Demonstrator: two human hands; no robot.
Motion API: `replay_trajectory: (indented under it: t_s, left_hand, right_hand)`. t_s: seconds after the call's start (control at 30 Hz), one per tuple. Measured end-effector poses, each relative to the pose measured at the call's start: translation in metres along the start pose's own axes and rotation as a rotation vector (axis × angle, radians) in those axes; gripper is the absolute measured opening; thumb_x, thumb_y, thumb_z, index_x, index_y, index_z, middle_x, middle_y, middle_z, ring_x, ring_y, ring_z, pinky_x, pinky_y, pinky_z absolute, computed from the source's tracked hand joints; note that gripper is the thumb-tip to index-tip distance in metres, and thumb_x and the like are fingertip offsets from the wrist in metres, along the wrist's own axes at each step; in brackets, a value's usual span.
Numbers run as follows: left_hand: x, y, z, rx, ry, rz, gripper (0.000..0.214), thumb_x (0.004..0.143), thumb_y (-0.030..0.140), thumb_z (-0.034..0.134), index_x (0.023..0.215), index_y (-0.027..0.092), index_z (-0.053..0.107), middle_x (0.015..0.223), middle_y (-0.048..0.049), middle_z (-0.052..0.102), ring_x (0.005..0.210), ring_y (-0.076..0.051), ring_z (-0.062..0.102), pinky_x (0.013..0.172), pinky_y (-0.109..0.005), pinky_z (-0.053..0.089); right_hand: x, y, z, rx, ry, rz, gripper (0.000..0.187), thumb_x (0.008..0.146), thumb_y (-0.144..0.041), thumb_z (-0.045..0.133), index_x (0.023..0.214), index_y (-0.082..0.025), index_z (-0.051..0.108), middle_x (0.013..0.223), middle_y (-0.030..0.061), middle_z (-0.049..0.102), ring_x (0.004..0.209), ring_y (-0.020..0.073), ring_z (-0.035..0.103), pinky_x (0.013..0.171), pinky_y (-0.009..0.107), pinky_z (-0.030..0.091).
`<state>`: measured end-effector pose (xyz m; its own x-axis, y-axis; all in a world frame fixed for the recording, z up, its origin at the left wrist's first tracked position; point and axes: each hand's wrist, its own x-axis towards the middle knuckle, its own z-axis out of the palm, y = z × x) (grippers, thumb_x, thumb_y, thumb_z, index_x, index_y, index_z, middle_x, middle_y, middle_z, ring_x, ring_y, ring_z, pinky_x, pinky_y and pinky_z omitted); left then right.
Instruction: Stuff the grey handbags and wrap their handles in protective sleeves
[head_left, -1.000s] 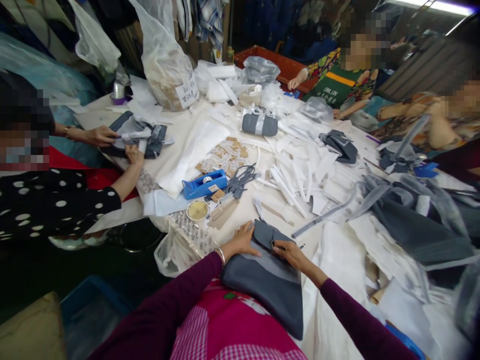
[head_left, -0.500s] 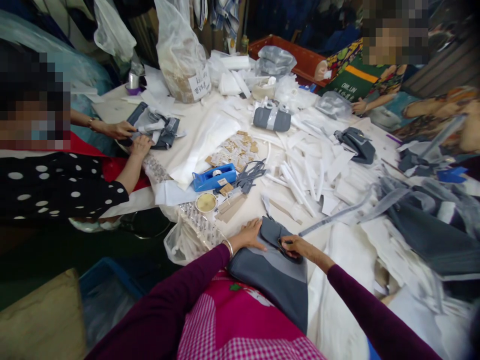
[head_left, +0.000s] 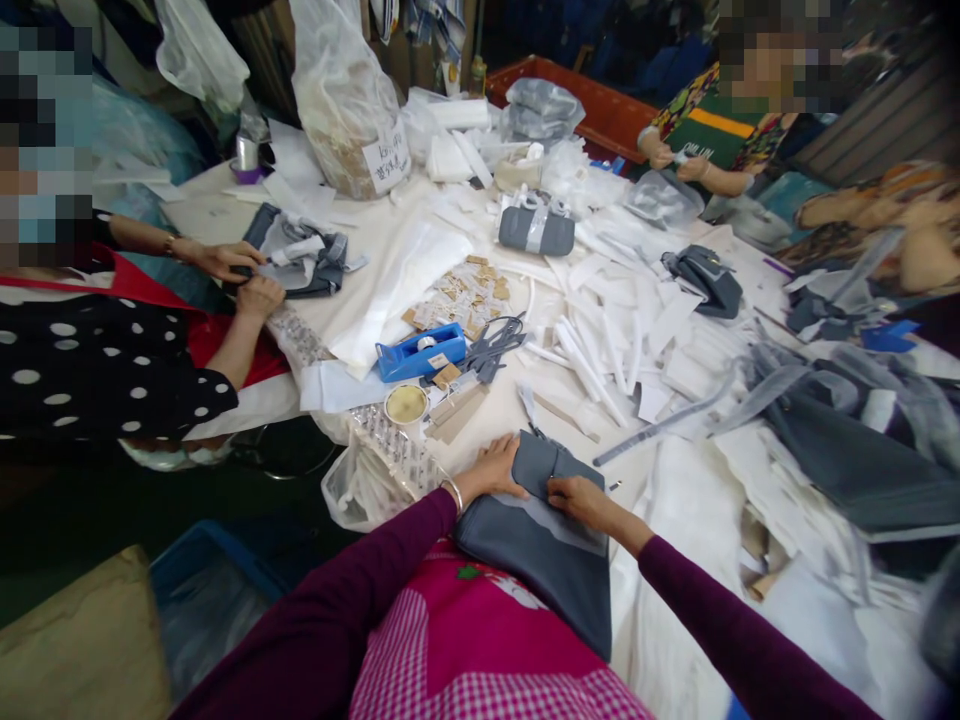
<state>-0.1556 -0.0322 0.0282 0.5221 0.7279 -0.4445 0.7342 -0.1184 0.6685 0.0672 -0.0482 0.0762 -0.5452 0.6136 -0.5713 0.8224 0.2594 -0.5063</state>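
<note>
A grey fabric bag (head_left: pixel 544 545) lies at the near table edge, partly on my lap. My left hand (head_left: pixel 493 470) rests flat on its left upper corner, fingers stretched out beside the folded flap (head_left: pixel 551 468). My right hand (head_left: pixel 581 498) presses on the bag just below the flap, fingers curled together in a pinch; what they pinch is too small to make out.
White paper strips (head_left: pixel 600 350), a blue tape dispenser (head_left: pixel 420 352), grey scissors (head_left: pixel 491 350), card tags (head_left: pixel 461 300) and a small round tin (head_left: pixel 406 403) crowd the table. More grey bags (head_left: pixel 536 230) lie further off. A person at the left handles another bag (head_left: pixel 300 262); others sit at the far right.
My right hand has shifted slightly left along the flap's edge. The left hand stays flat on the bag. The view itself has swung a little.
</note>
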Motion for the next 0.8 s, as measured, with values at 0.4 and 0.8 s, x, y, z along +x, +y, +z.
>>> replay_trajectory:
  t_s: [0.4,0.8]
  left_hand:
    - [0.005,-0.002,0.001,0.045,0.086,0.007,0.109,0.059,0.049,0.075,0.145,0.02,0.014,0.154,-0.0166,0.016,0.138,-0.036,0.022,0.106,-0.054,0.026]
    - [0.017,0.0,-0.002,0.189,0.061,-0.045,0.1,0.065,0.047,0.069,0.144,0.016,0.017,0.155,-0.0182,0.013,0.138,-0.033,0.022,0.103,-0.05,0.031]
  right_hand:
    - [0.014,-0.016,0.027,-0.402,-0.019,0.051,0.025,0.085,-0.011,0.041,0.106,-0.016,0.054,0.103,0.0137,0.065,0.086,0.0239,0.063,0.068,0.029,0.042]
    - [0.032,-0.015,0.031,-0.485,0.112,0.079,0.027,0.094,-0.015,0.029,0.105,-0.01,0.053,0.094,0.0182,0.063,0.08,0.0229,0.062,0.065,0.033,0.045]
